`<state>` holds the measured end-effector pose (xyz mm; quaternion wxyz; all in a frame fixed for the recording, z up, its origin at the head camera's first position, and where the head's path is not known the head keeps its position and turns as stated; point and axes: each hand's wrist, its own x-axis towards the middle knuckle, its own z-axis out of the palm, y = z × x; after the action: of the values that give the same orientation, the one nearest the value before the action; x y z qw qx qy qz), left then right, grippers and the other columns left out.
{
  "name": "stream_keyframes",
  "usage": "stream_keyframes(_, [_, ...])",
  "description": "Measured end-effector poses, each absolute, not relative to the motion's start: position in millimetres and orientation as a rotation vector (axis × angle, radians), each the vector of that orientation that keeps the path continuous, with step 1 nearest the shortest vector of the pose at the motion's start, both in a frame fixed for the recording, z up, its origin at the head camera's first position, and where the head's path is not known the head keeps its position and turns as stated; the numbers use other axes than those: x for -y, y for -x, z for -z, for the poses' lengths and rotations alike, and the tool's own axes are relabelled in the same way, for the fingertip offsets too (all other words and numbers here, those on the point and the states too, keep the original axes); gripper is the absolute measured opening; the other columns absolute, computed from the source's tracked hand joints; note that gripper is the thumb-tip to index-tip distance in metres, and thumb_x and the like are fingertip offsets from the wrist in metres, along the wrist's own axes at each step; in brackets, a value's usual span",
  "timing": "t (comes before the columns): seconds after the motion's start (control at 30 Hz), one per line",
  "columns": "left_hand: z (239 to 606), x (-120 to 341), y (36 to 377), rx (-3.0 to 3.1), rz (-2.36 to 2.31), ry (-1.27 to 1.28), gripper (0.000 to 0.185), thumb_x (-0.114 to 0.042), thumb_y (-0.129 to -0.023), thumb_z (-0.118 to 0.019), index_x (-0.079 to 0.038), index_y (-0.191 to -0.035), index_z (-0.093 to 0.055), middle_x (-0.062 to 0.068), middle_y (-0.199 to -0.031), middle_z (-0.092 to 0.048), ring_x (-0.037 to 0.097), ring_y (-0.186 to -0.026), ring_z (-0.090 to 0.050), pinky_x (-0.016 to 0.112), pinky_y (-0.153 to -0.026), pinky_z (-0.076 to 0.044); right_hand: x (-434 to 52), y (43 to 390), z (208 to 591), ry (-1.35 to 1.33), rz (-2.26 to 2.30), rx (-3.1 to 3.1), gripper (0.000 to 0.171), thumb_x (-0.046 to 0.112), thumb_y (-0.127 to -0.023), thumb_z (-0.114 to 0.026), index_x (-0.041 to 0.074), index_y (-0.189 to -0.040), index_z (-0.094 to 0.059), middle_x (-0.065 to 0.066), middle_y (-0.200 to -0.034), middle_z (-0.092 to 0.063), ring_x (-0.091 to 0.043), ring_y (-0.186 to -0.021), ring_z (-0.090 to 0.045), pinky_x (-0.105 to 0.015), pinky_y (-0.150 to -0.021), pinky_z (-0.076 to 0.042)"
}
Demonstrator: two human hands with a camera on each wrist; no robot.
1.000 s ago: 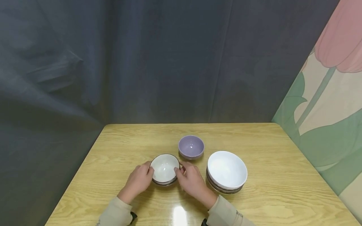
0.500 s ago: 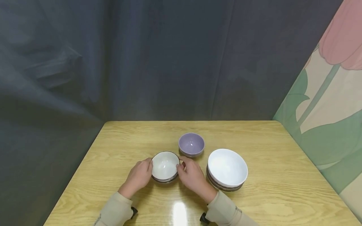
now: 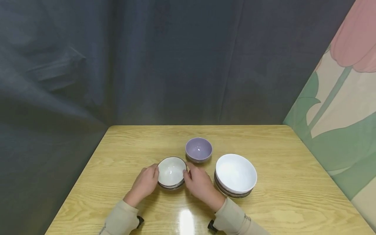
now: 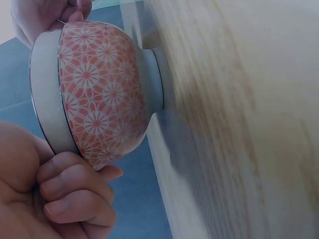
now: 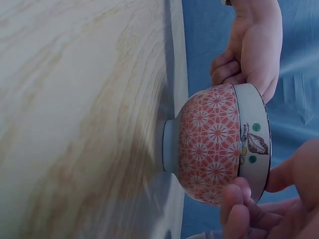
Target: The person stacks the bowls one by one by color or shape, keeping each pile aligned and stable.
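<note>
A small bowl (image 3: pixel 171 171), white inside, stands on the wooden table (image 3: pixel 264 140) in front of me. Its outside has a red flower pattern (image 4: pixel 99 89) and a pale rim band with a small leaf motif (image 5: pixel 255 142). Its foot touches the tabletop in both wrist views. My left hand (image 3: pixel 152 179) grips its left side, with curled fingers (image 4: pixel 75 191) under the wall. My right hand (image 3: pixel 188 176) grips the right side, fingers (image 5: pixel 234 206) curled against the rim. Each wrist view shows the other hand across the bowl.
A purple bowl (image 3: pixel 198 149) sits just behind the held one. A larger white bowl (image 3: pixel 236 173) tops a short stack to the right. Dark curtains hang behind and to the left, and a flowered wall stands at the right.
Both hands keep their hold on the patterned bowl. It has hardly shifted on the table.
</note>
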<state>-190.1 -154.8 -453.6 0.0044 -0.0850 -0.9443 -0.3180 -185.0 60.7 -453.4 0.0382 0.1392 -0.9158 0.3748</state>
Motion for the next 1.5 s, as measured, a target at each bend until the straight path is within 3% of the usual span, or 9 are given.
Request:
stream_keyframes(0.23, [453.6, 155.8, 189.4, 2.934, 1.058, 0.29, 0.038, -0.011, -0.106, -0.04, 0.011, -0.132, -0.056, 0.027, -0.129, -0.062, 0.034, -0.12, -0.061, 0.048, -0.094, -0.054, -58.0, 186.1, 451.0, -0.483, -1.119, 2.801, 0.04, 0.012, -0.098, -0.055, -0.01, -0.132, -0.057, -0.006, -0.075, -0.063, -0.014, -0.065, -0.057, -0.032, -0.059, -0.05])
stream_keyframes(0.37, [453.3, 155.5, 188.3, 2.919, 1.058, 0.293, 0.036, -0.009, -0.106, -0.041, 0.009, -0.132, -0.057, 0.025, -0.128, -0.063, 0.034, -0.12, -0.061, 0.048, -0.094, -0.053, -57.2, 187.9, 450.9, -0.533, -1.158, 2.771, 0.037, 0.006, -0.096, -0.054, -0.013, -0.127, -0.058, -0.015, -0.088, -0.068, -0.018, -0.074, -0.061, -0.036, -0.068, -0.055])
stream_keyframes(0.5, [453.0, 154.6, 188.5, 2.905, 1.055, 0.301, 0.033, -0.008, -0.105, -0.042, 0.007, -0.128, -0.061, 0.022, -0.123, -0.067, 0.024, -0.104, -0.065, 0.044, -0.088, -0.056, -57.6, 189.5, 450.3, -0.535, -1.17, 2.759, 0.031, 0.003, -0.093, -0.054, -0.011, -0.12, -0.061, -0.003, -0.068, -0.055, -0.012, -0.058, -0.05, -0.027, -0.053, -0.046])
stream_keyframes(0.7, [449.3, 154.7, 191.2, 2.902, 1.073, 0.313, 0.033, -0.008, -0.104, -0.042, 0.006, -0.126, -0.063, 0.021, -0.12, -0.068, 0.019, -0.092, -0.062, 0.042, -0.083, -0.056, -58.4, 191.8, 446.8, -0.529, -1.2, 2.749, 0.023, 0.001, -0.09, -0.055, -0.009, -0.108, -0.064, 0.005, -0.058, -0.041, -0.006, -0.05, -0.039, -0.023, -0.044, -0.036])
stream_keyframes(0.83, [449.9, 155.8, 189.7, 2.908, 1.092, 0.302, 0.032, -0.008, -0.104, -0.044, 0.006, -0.126, -0.063, 0.02, -0.121, -0.068, 0.02, -0.097, -0.063, 0.043, -0.086, -0.055, -57.4, 192.4, 446.4, -0.522, -1.217, 2.748, 0.007, 0.0, -0.087, -0.055, 0.0, -0.087, -0.061, 0.007, -0.056, -0.036, -0.006, -0.048, -0.035, -0.022, -0.044, -0.031])
stream_keyframes(0.97, [450.8, 156.6, 187.7, 2.904, 1.109, 0.305, 0.033, -0.007, -0.104, -0.044, 0.006, -0.128, -0.063, 0.021, -0.124, -0.067, 0.028, -0.115, -0.063, 0.047, -0.094, -0.053, -56.7, 192.5, 447.2, -0.525, -1.223, 2.74, 0.009, -0.001, -0.085, -0.055, 0.005, -0.079, -0.056, 0.008, -0.055, -0.034, -0.005, -0.049, -0.033, -0.021, -0.045, -0.03])
stream_keyframes(1.07, [451.6, 156.9, 187.7, 2.905, 1.111, 0.316, 0.034, -0.007, -0.104, -0.044, 0.007, -0.129, -0.062, 0.021, -0.126, -0.066, 0.033, -0.12, -0.061, 0.048, -0.097, -0.052, -57.1, 191.6, 447.5, -0.522, -1.232, 2.743, 0.006, 0.0, -0.086, -0.055, 0.003, -0.084, -0.059, 0.009, -0.055, -0.035, -0.005, -0.048, -0.034, -0.021, -0.044, -0.03])
stream_keyframes(1.3, [447.3, 158.7, 190.6, 2.94, 1.13, 0.314, 0.033, -0.007, -0.103, -0.044, 0.006, -0.126, -0.064, 0.018, -0.12, -0.069, 0.018, -0.089, -0.06, 0.039, -0.08, -0.053, -58.3, 190.6, 446.9, -0.521, -1.235, 2.759, 0.027, 0.001, -0.088, -0.054, -0.01, -0.111, -0.063, 0.008, -0.056, -0.037, -0.005, -0.048, -0.036, -0.022, -0.045, -0.033])
stream_keyframes(1.5, [445.7, 160.0, 192.0, 2.947, 1.134, 0.325, 0.033, -0.007, -0.103, -0.043, 0.006, -0.124, -0.065, 0.018, -0.12, -0.069, 0.018, -0.086, -0.058, 0.035, -0.075, -0.051, -58.8, 193.2, 445.4, -0.537, -1.221, 2.803, 0.036, 0.002, -0.09, -0.055, -0.016, -0.121, -0.059, 0.006, -0.057, -0.041, -0.006, -0.049, -0.039, -0.023, -0.045, -0.036])
